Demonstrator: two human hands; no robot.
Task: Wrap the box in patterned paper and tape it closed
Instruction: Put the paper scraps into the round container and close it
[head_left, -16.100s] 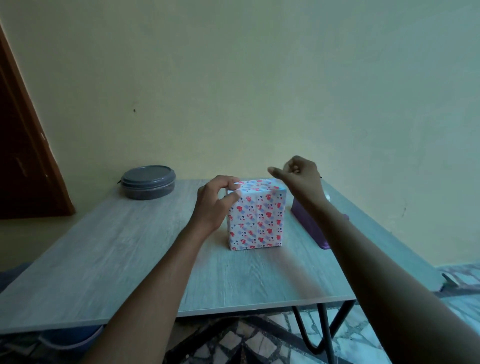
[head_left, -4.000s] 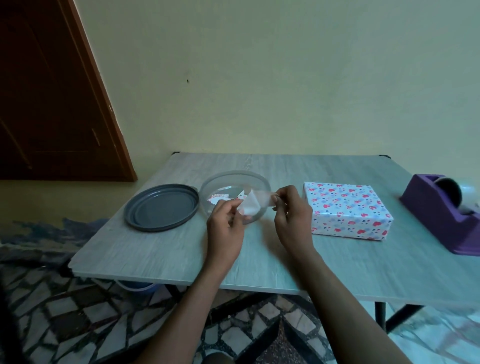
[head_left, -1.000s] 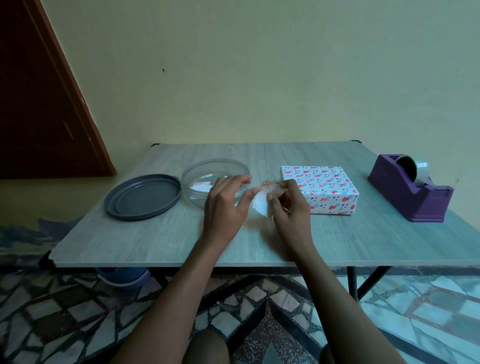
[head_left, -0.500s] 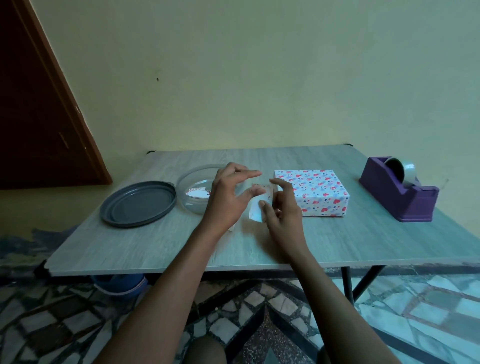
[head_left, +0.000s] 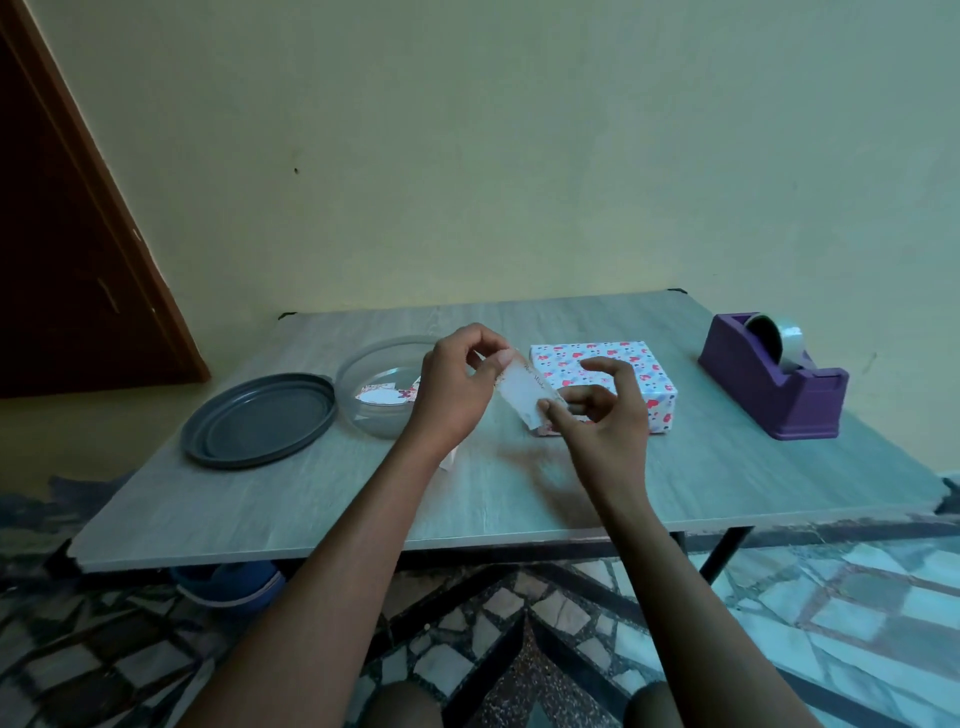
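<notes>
The box (head_left: 618, 371), wrapped in white paper with red and blue hearts, lies flat on the grey table (head_left: 519, 493) just behind my hands. Between my hands I hold a small white label (head_left: 524, 397) with faint script on it. My left hand (head_left: 457, 387) pinches its upper end and my right hand (head_left: 597, 415) pinches its lower end with thumb and forefinger, the other fingers spread. A piece of backing paper (head_left: 451, 458) hangs below my left wrist. The purple tape dispenser (head_left: 774, 376) with a clear tape roll stands at the right.
A clear round container (head_left: 382, 395) holding paper scraps sits left of my hands, its grey lid (head_left: 260, 418) upturned beside it. A dark wooden door (head_left: 67, 234) is at the left, a yellow wall behind. Blue footwear (head_left: 228, 587) lies under the table on patterned floor tiles.
The label has been pulled out flat between my hands, now stretched diagonally. My right hand has dropped lower and opened its outer fingers. The box has not moved.
</notes>
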